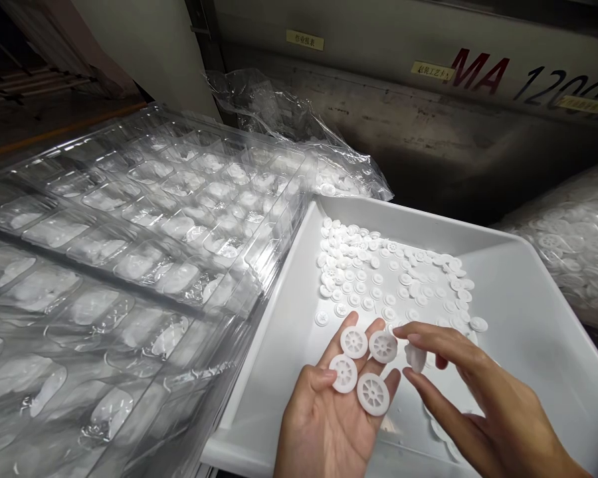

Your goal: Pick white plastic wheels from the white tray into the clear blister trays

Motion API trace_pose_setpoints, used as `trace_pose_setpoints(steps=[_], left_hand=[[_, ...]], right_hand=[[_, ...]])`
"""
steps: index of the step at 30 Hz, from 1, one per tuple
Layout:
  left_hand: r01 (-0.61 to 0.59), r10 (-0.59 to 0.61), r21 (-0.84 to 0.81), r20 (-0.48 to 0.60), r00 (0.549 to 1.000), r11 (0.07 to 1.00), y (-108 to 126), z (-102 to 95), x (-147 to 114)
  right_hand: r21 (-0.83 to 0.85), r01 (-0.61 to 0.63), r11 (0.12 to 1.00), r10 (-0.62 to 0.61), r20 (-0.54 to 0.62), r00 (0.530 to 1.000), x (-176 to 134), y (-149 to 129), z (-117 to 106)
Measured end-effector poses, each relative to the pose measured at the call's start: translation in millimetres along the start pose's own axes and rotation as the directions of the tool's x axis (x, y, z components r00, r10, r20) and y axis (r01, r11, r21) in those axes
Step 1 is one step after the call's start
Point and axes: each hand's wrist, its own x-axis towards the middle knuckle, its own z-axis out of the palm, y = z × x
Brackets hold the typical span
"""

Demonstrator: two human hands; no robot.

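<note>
My left hand (329, 411) is palm up over the tub, with several white spoked plastic wheels (373, 394) spread on its palm and fingers. Its thumb presses the edge of one of them. Just to the right, my right hand (478, 392) has another white plastic wheel (416, 357) between thumb and fingers, turned partly edge-on. The fingertips of my right hand are close to the wheels on my left hand. Beneath both hands is a white plastic tub (269, 358), where many small white wheels (361, 275) lie scattered, heaped thickest at the far left corner.
Stacked clear compartment trays (189, 312) holding white parts stand left of the tub. Behind it lies a clear plastic bag (349, 176) of wheels, and a larger filled bag (578, 245) is at the right. A grey machine panel (369, 73) with labels rises at the back.
</note>
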Motion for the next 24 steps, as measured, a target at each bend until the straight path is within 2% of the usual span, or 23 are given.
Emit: trace_pose_setpoints(steps=[6, 10, 13, 15, 19, 24], left_hand=[[0.028, -0.028, 0.023, -0.010, 1.000, 0.999, -1, 3.4, -2], [0.065, -0.065, 0.119, -0.006, 0.998, 0.991, -3, -0.2, -2], [0.091, -0.090, 0.154, -0.016, 0.996, 0.984, -5, 1.4, -1], [0.117, -0.115, 0.159, -0.024, 0.993, 0.980, -5, 4.9, -1], [0.150, -0.144, 0.164, -0.050, 0.988, 0.975, -4, 9.8, -1], [0.185, -0.176, 0.167, -0.069, 0.982, 0.968, -2, 8.6, 0]], right_hand=[[0.052, -0.027, 0.998, 0.030, -0.060, 0.998, 5, 0, -1], [0.214, -0.173, 0.961, 0.184, -0.031, 0.982, 7, 2, -1], [0.309, -0.384, 0.870, 0.396, 0.025, 0.918, 7, 1, 0], [0.347, -0.479, 0.806, 0.502, 0.030, 0.865, 8, -1, 1], [0.402, -0.527, 0.749, 0.590, -0.043, 0.806, 11, -4, 5], [0.485, -0.562, 0.670, 0.641, 0.005, 0.768, 13, -6, 6]])
